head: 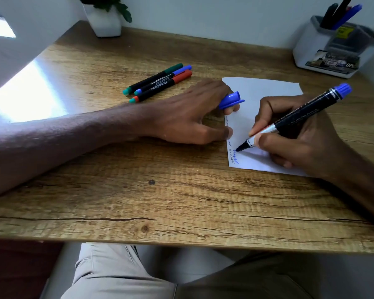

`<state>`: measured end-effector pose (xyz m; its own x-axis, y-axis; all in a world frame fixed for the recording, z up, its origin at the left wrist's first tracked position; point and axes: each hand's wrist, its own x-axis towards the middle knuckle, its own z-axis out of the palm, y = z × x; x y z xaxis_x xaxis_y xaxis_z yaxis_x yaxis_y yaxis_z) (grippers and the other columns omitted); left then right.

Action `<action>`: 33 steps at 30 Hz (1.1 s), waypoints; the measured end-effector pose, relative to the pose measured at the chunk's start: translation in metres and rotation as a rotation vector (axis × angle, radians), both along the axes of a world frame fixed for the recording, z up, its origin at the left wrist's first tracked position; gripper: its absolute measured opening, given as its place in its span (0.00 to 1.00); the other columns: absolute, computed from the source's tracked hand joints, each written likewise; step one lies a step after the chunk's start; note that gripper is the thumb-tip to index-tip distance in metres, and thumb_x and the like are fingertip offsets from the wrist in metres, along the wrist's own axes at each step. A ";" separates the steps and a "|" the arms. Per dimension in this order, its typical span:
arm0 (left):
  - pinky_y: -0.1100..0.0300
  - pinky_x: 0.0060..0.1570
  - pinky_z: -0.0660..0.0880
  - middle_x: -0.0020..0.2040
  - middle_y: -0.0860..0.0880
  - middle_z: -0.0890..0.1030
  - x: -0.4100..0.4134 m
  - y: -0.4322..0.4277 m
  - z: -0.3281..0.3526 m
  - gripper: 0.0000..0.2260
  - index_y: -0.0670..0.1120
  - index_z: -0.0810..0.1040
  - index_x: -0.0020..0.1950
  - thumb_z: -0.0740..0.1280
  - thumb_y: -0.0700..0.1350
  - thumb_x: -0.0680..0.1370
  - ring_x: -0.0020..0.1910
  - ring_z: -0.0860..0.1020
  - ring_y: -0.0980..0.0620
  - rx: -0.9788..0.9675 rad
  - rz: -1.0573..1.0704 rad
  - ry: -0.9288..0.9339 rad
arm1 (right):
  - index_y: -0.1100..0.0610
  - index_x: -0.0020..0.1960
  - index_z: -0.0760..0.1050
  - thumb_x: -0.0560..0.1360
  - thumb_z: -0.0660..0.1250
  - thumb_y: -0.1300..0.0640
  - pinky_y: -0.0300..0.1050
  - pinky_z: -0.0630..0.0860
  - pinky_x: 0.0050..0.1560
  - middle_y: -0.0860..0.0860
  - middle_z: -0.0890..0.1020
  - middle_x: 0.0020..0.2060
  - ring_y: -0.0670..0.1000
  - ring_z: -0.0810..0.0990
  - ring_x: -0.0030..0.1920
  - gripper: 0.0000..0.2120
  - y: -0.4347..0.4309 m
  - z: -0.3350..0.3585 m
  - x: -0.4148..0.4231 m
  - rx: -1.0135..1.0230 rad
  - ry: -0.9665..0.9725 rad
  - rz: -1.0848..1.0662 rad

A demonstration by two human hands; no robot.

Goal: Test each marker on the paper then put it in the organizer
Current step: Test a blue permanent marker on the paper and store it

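Note:
My right hand grips an uncapped blue marker like a pen, its tip touching the white paper near the paper's left edge, beside a fresh blue squiggle. Darker squiggles run along that same edge. My left hand rests on the table and the paper's left edge, its fingers holding the marker's blue cap. Three capped markers, green, blue and red, lie side by side on the table further left. The white organizer at the back right holds several pens.
A white plant pot stands at the back of the wooden table, against the wall. The table's near edge runs above my knees. Bright sunlight falls on the table's left corner.

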<state>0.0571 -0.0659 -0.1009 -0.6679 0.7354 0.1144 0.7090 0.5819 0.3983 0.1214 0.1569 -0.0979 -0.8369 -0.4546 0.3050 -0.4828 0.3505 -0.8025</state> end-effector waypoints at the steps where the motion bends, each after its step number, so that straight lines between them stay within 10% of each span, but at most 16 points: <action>1: 0.53 0.65 0.69 0.64 0.50 0.73 0.000 0.000 0.000 0.27 0.48 0.72 0.68 0.62 0.63 0.76 0.63 0.70 0.53 -0.005 0.002 -0.001 | 0.65 0.39 0.76 0.70 0.69 0.69 0.36 0.67 0.23 0.56 0.76 0.27 0.44 0.71 0.19 0.02 0.000 -0.001 0.000 -0.033 -0.016 -0.007; 8: 0.73 0.56 0.62 0.56 0.51 0.73 -0.004 -0.002 -0.007 0.16 0.45 0.72 0.62 0.58 0.56 0.85 0.54 0.69 0.59 0.064 0.001 -0.026 | 0.62 0.45 0.78 0.70 0.69 0.60 0.38 0.65 0.24 0.55 0.73 0.29 0.53 0.66 0.29 0.06 0.006 0.004 -0.005 -0.446 -0.147 -0.145; 26: 0.50 0.69 0.68 0.68 0.49 0.73 0.002 0.000 -0.009 0.12 0.44 0.75 0.68 0.60 0.46 0.86 0.69 0.70 0.51 0.298 -0.043 0.267 | 0.64 0.54 0.78 0.76 0.64 0.64 0.46 0.74 0.26 0.59 0.83 0.38 0.56 0.79 0.35 0.08 0.016 0.011 0.000 -0.416 -0.049 -0.198; 33: 0.53 0.59 0.70 0.57 0.50 0.79 0.005 0.003 -0.007 0.14 0.45 0.78 0.63 0.59 0.51 0.86 0.58 0.73 0.52 0.262 -0.037 0.369 | 0.68 0.54 0.77 0.76 0.71 0.64 0.47 0.78 0.27 0.61 0.86 0.41 0.57 0.83 0.36 0.09 0.010 0.010 0.002 -0.333 0.009 -0.213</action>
